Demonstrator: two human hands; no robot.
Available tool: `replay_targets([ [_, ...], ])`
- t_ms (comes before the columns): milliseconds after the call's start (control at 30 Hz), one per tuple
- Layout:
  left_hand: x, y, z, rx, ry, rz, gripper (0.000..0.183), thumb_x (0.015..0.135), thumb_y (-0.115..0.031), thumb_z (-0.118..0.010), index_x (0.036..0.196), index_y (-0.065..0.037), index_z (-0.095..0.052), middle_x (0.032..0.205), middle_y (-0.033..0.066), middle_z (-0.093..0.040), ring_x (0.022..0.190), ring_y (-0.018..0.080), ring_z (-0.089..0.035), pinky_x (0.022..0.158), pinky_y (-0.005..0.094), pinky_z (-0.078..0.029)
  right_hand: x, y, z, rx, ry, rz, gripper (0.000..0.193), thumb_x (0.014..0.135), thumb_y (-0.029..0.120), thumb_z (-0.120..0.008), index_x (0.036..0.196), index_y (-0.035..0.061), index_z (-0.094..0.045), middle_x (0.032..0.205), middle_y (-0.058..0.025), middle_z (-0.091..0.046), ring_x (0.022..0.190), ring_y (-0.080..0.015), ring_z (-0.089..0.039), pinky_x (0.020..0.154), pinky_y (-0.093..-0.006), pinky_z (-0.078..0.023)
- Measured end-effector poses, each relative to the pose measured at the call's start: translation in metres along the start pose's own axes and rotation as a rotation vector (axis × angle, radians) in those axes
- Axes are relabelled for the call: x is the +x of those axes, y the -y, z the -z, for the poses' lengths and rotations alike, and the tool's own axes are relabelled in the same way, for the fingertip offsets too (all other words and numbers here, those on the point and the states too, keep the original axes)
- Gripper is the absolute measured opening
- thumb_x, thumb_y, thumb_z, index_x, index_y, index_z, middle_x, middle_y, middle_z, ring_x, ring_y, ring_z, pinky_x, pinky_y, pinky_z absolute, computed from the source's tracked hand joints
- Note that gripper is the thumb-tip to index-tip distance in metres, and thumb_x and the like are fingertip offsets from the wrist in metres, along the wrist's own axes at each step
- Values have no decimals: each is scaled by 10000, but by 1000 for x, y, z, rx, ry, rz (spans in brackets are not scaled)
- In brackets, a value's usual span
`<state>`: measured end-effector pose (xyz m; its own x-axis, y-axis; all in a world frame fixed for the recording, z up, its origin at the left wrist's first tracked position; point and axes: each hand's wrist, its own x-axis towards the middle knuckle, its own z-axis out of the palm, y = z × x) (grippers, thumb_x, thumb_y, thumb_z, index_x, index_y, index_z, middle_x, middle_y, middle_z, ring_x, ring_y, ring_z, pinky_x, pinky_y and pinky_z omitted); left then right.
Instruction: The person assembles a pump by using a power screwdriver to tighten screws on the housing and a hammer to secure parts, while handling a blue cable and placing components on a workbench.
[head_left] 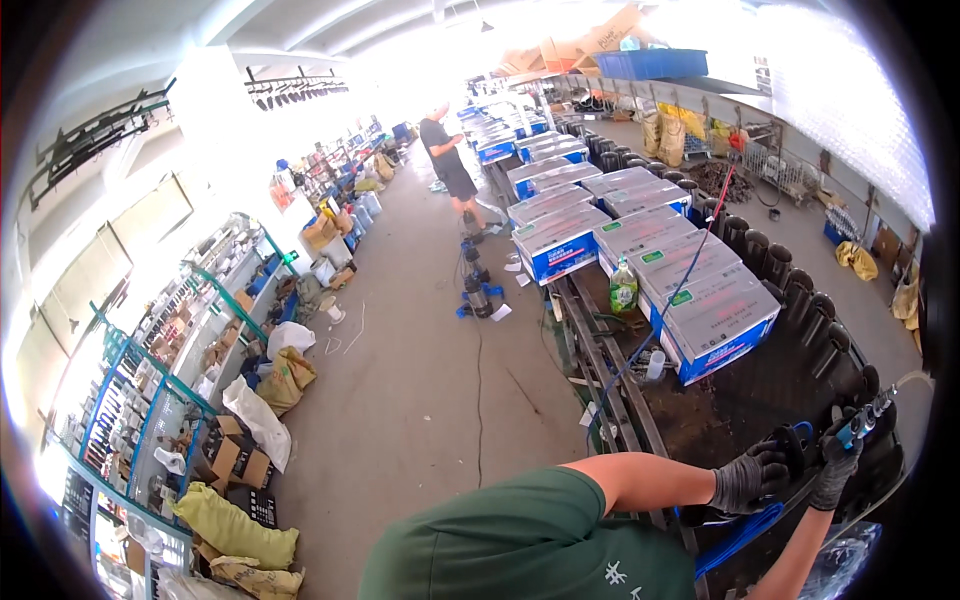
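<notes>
While our left hand (752,478), in a dark grey work glove, closes around a black rounded part (795,447) at the edge of the dark workbench (740,400), our right hand (838,462) (gloved the same) grips a small blue-handled tool (862,422) just above and to the right of it, its tip raised away from us. We judge the left is steadying the piece so the right can bring the tool to it, though what the black part is we cannot tell. A blue strap or hose (742,535) runs just below both hands. Beyond the hands, along the bench, lie rows of blue-and-white cartons (715,318) with a green bottle (623,287) beside them, and black cylinders (800,290) line up to the right. Far ahead on the concrete aisle another person (447,160) stands at the same line.
</notes>
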<state>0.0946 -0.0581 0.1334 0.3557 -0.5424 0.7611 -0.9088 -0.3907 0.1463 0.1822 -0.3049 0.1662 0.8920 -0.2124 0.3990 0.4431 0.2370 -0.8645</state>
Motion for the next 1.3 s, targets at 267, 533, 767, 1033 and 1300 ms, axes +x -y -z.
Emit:
replay_targets([
  [267,-2,1,-1,8,-14,12,652,706,-396,-714,1274,-109,-576,1291,146,-544,1302,392,-461,1152,615,-247,-17,28,-34,-76,-5,-39,401,907,105,-625,1294,3,-598,1166,-128,-676,940,-230,-658,789,-355,-547],
  [533,1,-2,5,-60,-20,34,586,717,-361,-673,1253,-138,-592,1272,142,-544,1283,400,-464,1146,620,-253,-19,41,-53,-58,-33,-28,346,880,24,-691,1221,-22,-653,1106,-97,-722,865,-174,-700,722,-298,-585],
  [767,1,-4,8,-49,-1,46,584,717,-357,-692,1254,-149,-596,1276,131,-550,1293,379,-465,1155,609,-250,5,-10,-6,38,-19,-1,530,816,-71,-709,1328,-16,-584,1091,-64,-668,864,-146,-620,736,-259,-514],
  [1033,2,-2,1,-49,12,13,621,703,-388,-725,1263,-152,-594,1289,130,-552,1305,357,-473,1163,602,-261,8,-8,18,-82,-33,40,497,801,22,-780,1273,-3,-627,1006,-33,-673,795,-132,-623,693,-263,-526],
  [1300,27,-8,46,8,294,155,458,748,-415,-717,1159,-224,-651,1245,59,-583,1266,331,-487,1080,560,-332,-42,91,-94,-99,66,-26,525,769,-38,-759,1268,50,-623,1003,8,-630,923,-105,-603,769,-282,-537],
])
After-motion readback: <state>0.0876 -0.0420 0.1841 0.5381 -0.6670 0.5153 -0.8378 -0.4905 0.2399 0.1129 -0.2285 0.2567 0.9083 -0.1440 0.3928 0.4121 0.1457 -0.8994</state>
